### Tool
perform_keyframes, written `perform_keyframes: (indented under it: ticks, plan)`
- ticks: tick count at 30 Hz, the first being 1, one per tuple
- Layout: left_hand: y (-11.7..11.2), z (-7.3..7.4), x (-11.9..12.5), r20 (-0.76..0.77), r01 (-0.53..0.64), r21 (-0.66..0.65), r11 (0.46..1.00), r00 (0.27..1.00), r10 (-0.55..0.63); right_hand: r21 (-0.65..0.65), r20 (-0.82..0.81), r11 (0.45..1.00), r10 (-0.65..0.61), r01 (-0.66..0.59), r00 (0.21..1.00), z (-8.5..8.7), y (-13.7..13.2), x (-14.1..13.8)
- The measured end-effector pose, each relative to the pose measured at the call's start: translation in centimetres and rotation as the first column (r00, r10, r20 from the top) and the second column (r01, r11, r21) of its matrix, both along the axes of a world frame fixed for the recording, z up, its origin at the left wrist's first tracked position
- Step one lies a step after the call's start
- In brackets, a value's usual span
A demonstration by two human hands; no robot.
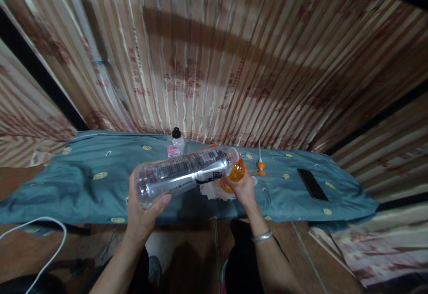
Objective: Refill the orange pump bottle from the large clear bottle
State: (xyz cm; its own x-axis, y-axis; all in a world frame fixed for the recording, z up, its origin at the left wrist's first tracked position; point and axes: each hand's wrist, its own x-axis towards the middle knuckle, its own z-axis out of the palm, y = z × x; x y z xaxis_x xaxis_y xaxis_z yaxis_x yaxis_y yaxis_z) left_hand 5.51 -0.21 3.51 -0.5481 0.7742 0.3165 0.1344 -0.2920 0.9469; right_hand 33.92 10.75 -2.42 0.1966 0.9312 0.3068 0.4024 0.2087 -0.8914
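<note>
My left hand (142, 213) is closed round the base of a large clear plastic bottle (183, 173), which is tipped almost flat with its mouth to the right. My right hand (242, 187) grips a small orange translucent container (236, 172) right at the bottle's mouth. Both are held above a teal cloth (100, 182) with small gold patches. A white paper or tissue (210, 191) lies on the cloth just under the orange container. A silver bangle (261, 236) sits on my right wrist.
A small clear bottle with a black cap (175, 143) stands at the cloth's far edge. An orange and white pump piece (260, 164) lies right of my hands. A dark phone (312, 184) lies further right. A white cable (40, 227) curves at lower left. Striped curtains hang behind.
</note>
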Motion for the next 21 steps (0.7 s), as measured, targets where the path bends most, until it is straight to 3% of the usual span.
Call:
perform_keyframes:
  ticks: [21]
  plan:
    - [-0.13, 0.37, 0.35, -0.015, -0.011, -0.016, 1.000, 1.000, 0.011, 0.021, 0.023, 1.000, 0.006, -0.007, 1.000, -0.14, 0.00, -0.04]
